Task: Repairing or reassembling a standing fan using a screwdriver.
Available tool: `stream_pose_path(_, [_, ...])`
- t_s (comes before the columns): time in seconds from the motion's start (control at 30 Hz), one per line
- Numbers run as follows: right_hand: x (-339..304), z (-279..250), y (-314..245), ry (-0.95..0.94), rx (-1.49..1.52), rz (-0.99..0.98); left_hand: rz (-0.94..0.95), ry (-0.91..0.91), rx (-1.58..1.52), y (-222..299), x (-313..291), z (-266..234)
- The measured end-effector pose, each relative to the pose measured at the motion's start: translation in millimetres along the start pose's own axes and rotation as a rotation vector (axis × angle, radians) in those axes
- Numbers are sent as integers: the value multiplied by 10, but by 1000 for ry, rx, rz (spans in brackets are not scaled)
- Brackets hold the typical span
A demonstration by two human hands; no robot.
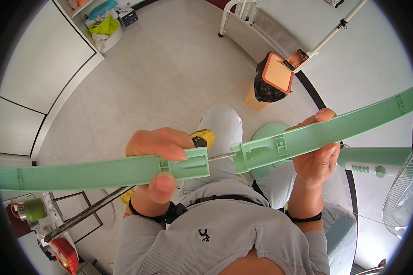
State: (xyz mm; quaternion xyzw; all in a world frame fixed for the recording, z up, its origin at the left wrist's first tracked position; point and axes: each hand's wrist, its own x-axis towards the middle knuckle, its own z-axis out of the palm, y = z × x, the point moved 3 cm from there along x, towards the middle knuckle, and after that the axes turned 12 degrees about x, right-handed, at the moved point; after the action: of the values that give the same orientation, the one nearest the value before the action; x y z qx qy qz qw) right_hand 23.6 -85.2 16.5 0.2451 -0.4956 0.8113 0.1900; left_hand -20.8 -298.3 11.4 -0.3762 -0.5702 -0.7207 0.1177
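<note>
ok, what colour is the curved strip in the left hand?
That curved strip is light mint green, best seen in the head view.

Beyond the left strip (92,174) and the right strip (330,129), I see wide room for a hand over the floor (147,78), between the cupboard (46,68) and the bin (280,73). Between the strips' near ends there is only a narrow gap, and a thin rod (221,156) crosses it. On the near side, the person's trunk (188,229) limits the passage. A dark bar (92,213) slants across the space below the left strip; the fan (401,197) obstructs the right side.
</note>
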Motion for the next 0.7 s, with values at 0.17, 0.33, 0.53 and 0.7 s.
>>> stream_pose_path(0.17, [-18,21,7,85,-39,-26,-6,-26,-19,-8,-13,6])
stream_pose_path(0.33, [-7,32,18,19,10,12,-1,-9,-114,-13,-39,9])
stream_pose_path(0.53, [-32,12,33,38,0,-33,15,-14,-111,-5,-19,30])
stream_pose_path(0.7, [-49,-7,38,53,3,-35,3,-14,-92,-3,-29,32])
